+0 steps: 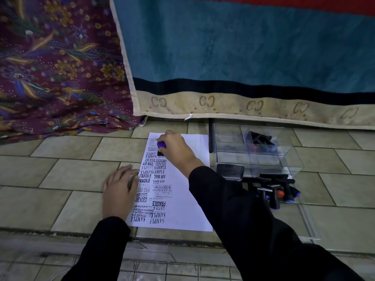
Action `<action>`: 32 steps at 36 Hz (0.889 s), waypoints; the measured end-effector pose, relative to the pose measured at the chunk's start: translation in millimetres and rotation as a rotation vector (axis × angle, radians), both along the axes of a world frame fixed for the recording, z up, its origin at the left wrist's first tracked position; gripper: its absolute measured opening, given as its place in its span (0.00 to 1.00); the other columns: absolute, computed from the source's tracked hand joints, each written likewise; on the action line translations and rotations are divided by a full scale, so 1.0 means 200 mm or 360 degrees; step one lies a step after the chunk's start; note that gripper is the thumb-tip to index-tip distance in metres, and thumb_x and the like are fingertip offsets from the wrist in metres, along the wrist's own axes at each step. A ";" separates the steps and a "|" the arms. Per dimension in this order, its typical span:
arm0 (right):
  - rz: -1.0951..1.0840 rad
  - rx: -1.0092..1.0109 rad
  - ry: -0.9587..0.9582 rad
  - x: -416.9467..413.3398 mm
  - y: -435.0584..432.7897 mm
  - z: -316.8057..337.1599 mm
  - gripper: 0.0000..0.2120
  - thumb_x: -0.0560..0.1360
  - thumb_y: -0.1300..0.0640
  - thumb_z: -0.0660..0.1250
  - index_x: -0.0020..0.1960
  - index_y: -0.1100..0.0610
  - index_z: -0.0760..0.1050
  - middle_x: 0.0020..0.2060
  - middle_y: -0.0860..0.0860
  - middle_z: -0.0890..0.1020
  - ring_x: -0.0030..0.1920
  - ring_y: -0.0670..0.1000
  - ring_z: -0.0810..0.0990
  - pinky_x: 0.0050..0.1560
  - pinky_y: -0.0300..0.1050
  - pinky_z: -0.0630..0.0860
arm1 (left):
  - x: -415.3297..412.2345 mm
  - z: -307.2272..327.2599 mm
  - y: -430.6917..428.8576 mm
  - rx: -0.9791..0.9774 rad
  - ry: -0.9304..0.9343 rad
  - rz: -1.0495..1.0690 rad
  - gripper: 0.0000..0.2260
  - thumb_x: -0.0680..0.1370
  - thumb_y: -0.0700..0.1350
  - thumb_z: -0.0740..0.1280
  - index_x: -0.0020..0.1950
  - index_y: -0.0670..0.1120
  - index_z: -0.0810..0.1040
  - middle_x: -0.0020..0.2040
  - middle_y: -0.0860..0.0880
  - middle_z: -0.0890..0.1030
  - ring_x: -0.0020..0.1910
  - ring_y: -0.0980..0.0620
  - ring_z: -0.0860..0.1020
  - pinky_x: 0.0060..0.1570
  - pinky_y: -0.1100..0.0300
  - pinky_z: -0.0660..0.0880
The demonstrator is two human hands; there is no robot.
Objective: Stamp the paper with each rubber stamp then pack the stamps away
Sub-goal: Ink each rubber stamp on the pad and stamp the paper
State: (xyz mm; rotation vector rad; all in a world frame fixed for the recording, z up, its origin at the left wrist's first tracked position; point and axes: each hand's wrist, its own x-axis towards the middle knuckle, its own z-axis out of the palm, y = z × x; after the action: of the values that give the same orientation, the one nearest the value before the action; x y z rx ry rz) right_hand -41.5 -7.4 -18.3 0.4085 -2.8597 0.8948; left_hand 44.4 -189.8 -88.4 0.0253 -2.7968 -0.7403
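A white paper (190, 201) lies on the tiled floor, its left half covered in black stamp prints. My right hand (178, 151) grips a rubber stamp with a blue knob (161, 144) and holds it down on the paper's far left corner. My left hand (119, 189) rests flat, fingers spread, on the paper's left edge. Several more black stamps with blue and orange ends (278, 191) lie in a pile to the right of the paper. A grey ink pad tin (230, 171) sits shut beside them.
A clear plastic compartment box (257, 151) stands right of the paper with a few stamps in its far section. Its clear lid (308, 222) lies flat on the floor nearer me. A teal blanket (243, 57) and floral cloth (56, 67) hang behind.
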 end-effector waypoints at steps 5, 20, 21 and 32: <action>0.0029 -0.0020 0.0010 0.05 0.01 -0.03 0.14 0.74 0.65 0.67 0.59 0.62 0.76 0.52 0.58 0.76 0.51 0.59 0.77 0.49 0.48 0.74 | -0.01 0.00 0.00 0.0002 0.0008 0.0008 0.08 0.79 0.45 0.65 0.57 0.51 0.81 0.65 0.51 0.77 0.65 0.46 0.71 0.68 0.46 0.61; -0.0651 -0.0915 0.0247 0.36 0.48 0.12 0.14 0.69 0.61 0.73 0.45 0.49 0.70 0.37 0.41 0.78 0.40 0.44 0.80 0.41 0.36 0.78 | 0.00 0.01 0.00 0.0003 -0.0013 0.0009 0.09 0.79 0.44 0.65 0.57 0.50 0.81 0.66 0.50 0.76 0.65 0.46 0.71 0.67 0.47 0.60; -0.0675 -0.0938 0.0254 0.40 0.52 0.12 0.14 0.69 0.61 0.73 0.44 0.48 0.70 0.38 0.41 0.78 0.39 0.42 0.80 0.40 0.34 0.79 | 0.00 0.01 0.00 -0.0006 -0.0015 0.0009 0.09 0.79 0.45 0.65 0.57 0.50 0.80 0.66 0.50 0.76 0.65 0.46 0.71 0.67 0.47 0.60; -0.0681 -0.0893 0.0315 0.90 0.90 0.07 0.17 0.72 0.65 0.70 0.57 0.50 0.76 0.49 0.53 0.79 0.47 0.47 0.83 0.48 0.37 0.81 | 0.01 0.02 0.01 0.0007 -0.0020 0.0005 0.09 0.79 0.44 0.64 0.57 0.49 0.80 0.66 0.50 0.76 0.65 0.45 0.71 0.66 0.48 0.60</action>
State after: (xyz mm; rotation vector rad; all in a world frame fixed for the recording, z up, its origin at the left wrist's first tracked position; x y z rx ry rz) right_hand 139.1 172.4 -3.6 -0.1613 -2.2462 1.3909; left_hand 46.7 -188.3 -84.5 0.0348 -2.8062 -0.7484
